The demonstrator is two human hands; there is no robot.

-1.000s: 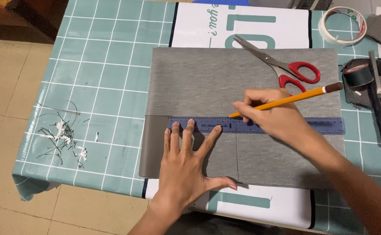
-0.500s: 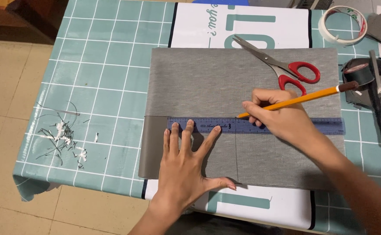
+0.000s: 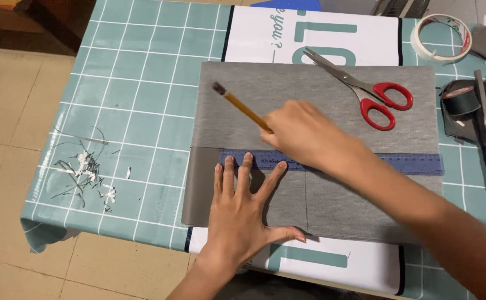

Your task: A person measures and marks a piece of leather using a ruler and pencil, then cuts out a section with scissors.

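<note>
Left hand (image 3: 242, 214) fingers (image 3: 247, 166) spread wide and flat, nothing gripped; fingertips press on the lower edge of the blue ruler (image 3: 332, 163), palm and thumb lie on the grey fabric sheet (image 3: 265, 91) below it, thumb pointing to 3 o'clock. Right hand (image 3: 301, 133) fingers curled shut around a yellow pencil (image 3: 242, 108), grasp near its lower end; the pencil slants up toward 10 o'clock, dark end over the fabric, clear of the ruler. The right hand sits just above the ruler's top edge, its forearm crossing the ruler toward 4 o'clock.

Ruler lies horizontally across the fabric, roughly mid-height, its right end reaching the fabric's right edge. A darker grey strip (image 3: 201, 186) shows at the fabric's lower left, at 9 o'clock of the left hand. Fabric rests on a white banner with teal lettering (image 3: 309, 36), on a teal grid-pattern tablecloth (image 3: 143, 83).

Red-handled scissors (image 3: 365, 89) lie on the fabric at 2 o'clock of the right hand, closed. White tape roll (image 3: 440, 38) at far 1 o'clock. Black tape roll (image 3: 459, 103) and a black tool (image 3: 484, 139) at 3 o'clock, off the fabric. Scrap shreds (image 3: 84, 172) at 9 o'clock on the tablecloth.
</note>
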